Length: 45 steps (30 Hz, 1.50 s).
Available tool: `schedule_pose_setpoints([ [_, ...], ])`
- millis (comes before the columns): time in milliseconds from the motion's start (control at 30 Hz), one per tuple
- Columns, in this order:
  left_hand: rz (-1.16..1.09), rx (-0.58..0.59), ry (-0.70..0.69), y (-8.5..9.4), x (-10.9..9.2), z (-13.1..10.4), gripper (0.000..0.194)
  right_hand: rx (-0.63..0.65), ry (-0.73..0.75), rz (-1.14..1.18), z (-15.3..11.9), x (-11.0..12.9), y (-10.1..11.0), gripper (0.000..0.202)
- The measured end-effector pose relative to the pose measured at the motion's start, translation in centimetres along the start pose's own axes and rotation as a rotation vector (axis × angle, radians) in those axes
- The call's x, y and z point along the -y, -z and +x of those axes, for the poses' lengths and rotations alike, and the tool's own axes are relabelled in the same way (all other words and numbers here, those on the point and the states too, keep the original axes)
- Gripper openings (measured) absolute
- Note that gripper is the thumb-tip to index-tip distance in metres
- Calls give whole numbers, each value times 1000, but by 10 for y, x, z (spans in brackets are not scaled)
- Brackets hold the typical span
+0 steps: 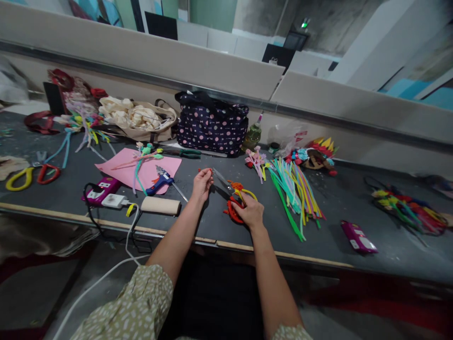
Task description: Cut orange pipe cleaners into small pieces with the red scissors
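Note:
My right hand (251, 210) grips a pair of scissors (223, 181) with one yellow and one red handle. Their blades point up and left, towards my left hand (203, 183). The fingertips of that hand are closed in a pinch on a small red piece (210, 170), too small to make out fully. The blade tips are close beside it; whether they touch it I cannot tell. Orange-red fuzzy bits (235, 185) lie on the dark table around the scissors, partly hidden by my right hand.
To the right lie a bundle of coloured pipe cleaners (293, 189) and a purple box (358, 237). On the left are a glue gun (161, 182), pink paper (122, 160), a cardboard tube (160, 206), a power strip (102, 191) and more scissors (21, 179). A dotted bag (212, 125) stands behind.

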<state>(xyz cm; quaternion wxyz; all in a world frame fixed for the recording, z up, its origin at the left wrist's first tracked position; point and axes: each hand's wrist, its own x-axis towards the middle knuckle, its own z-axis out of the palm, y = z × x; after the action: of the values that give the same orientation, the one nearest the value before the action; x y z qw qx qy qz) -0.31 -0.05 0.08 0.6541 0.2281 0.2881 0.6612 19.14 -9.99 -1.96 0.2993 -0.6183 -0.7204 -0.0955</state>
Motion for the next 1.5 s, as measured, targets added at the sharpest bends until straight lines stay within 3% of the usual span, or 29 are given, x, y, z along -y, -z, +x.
schedule_pose_setpoints([
  [333,54,-31,-44,0,1,0,35,-22,1,-2,0,1,0,51],
  [867,29,56,-26,2,2,1,34,26,-43,183,1,5,5,49],
  [1500,51,84,-24,1,-1,-1,38,58,-53,200,-1,1,2,46],
])
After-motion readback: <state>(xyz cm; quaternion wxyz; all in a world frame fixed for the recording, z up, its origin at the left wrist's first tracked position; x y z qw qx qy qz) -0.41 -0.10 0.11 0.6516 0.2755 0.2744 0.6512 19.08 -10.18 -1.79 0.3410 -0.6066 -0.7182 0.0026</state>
